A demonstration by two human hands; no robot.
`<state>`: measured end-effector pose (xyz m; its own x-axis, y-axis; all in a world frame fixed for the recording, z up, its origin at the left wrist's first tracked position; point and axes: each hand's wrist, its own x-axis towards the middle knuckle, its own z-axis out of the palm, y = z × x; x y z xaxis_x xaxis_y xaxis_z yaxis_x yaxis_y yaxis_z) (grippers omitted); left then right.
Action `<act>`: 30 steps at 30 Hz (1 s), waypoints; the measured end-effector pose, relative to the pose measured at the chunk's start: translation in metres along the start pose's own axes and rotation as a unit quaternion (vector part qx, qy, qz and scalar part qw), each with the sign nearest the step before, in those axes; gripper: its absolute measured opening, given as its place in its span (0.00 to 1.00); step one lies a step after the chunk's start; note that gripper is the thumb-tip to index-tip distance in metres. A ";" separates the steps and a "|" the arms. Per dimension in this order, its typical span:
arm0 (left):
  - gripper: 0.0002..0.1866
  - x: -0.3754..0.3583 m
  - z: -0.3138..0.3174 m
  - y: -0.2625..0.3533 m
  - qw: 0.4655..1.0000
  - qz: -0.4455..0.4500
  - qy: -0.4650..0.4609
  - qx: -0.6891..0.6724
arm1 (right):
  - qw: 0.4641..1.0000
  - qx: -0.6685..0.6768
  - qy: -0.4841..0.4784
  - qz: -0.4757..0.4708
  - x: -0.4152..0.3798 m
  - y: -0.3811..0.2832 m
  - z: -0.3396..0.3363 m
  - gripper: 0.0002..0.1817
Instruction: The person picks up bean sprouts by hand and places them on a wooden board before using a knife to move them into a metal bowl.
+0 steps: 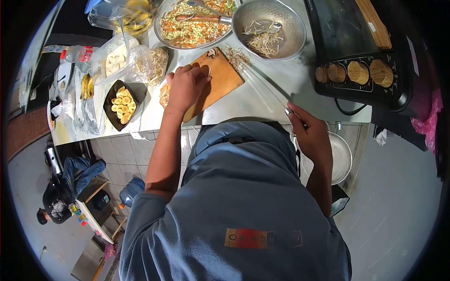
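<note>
My right hand (309, 133) is wrapped round the handle of a knife (269, 86), whose long blade slants away over the tabletop to the right of a wooden cutting board (227, 82). On the board rests my left hand (185, 86), its fingers bent and drawn together; what they hold, if anything, is hidden. A thin pale strip shows by its fingertips. Pale shreds lie at the board's left edge, partly behind my wrist. Beyond the right corner of the board is a small heap of bean sprouts (238, 58), and a brown scrap (212, 52) sits at its far edge.
A metal strainer bowl (300, 35) holds bean sprouts. Beside it stands a tray (157, 30) of chopped vegetables. A bag of sprouts (149, 64) and a dark bowl of banana slices (123, 105) are at left; a stove with wooden knobs (357, 72) is right. A person (61, 199) sits far left.
</note>
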<state>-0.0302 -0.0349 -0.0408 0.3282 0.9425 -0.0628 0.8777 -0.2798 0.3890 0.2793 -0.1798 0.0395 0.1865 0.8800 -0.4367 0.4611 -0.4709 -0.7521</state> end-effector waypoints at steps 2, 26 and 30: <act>0.11 -0.002 0.004 -0.003 1.000 0.004 0.015 -0.005 | 1.000 -0.001 -0.001 -0.007 0.003 0.001 -0.002 0.18; 0.11 0.071 -0.038 0.047 0.976 0.074 0.102 -0.176 | 0.999 -0.001 -0.019 -0.037 -0.001 0.019 -0.020 0.18; 0.09 0.036 -0.047 0.006 0.960 -0.027 0.095 -0.260 | 0.998 -0.004 -0.045 -0.044 0.006 0.009 -0.015 0.17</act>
<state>-0.0291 0.0063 0.0029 0.1732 0.9834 0.0534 0.5820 -0.1459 0.8000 0.2971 -0.1776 0.0374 0.0656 0.9088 -0.4121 0.4790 -0.3910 -0.7859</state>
